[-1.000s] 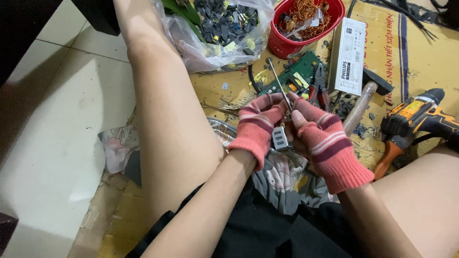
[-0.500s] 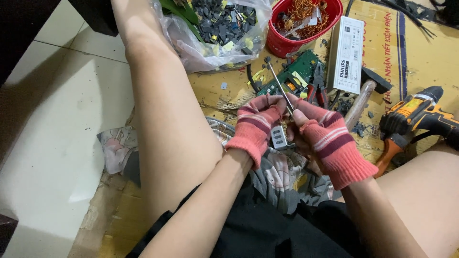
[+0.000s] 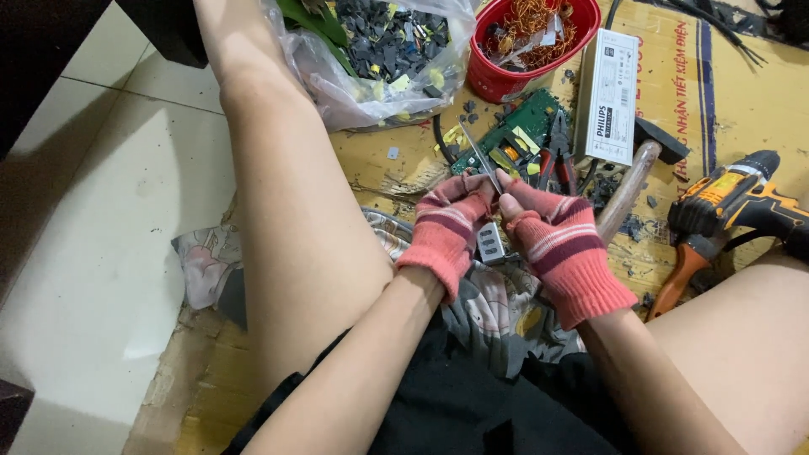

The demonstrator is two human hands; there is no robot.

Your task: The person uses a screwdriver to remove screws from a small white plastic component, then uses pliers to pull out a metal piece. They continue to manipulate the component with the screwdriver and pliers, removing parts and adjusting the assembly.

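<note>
Both hands, left hand (image 3: 447, 232) and right hand (image 3: 552, 244), are clamping a small grey part (image 3: 490, 244), mostly hidden between gloves; white oblong box (image 3: 608, 97) is lying beyond the grip.

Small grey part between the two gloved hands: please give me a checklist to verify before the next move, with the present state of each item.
1. Small grey part is held between both hands: ok.
2. Left hand and right hand both wear striped pink gloves: ok, though the fingertips are bare.
3. Thin metal rod is pinched at the fingertips, pointing away from the body: ok.
4. Rod tip engaged with the part: cannot tell, the fingers hide it.
5. Work is supported: not ok, it is held in the air above the patterned cloth.
6. Pliers and orange drill lie close by on the cardboard: ok.
</note>
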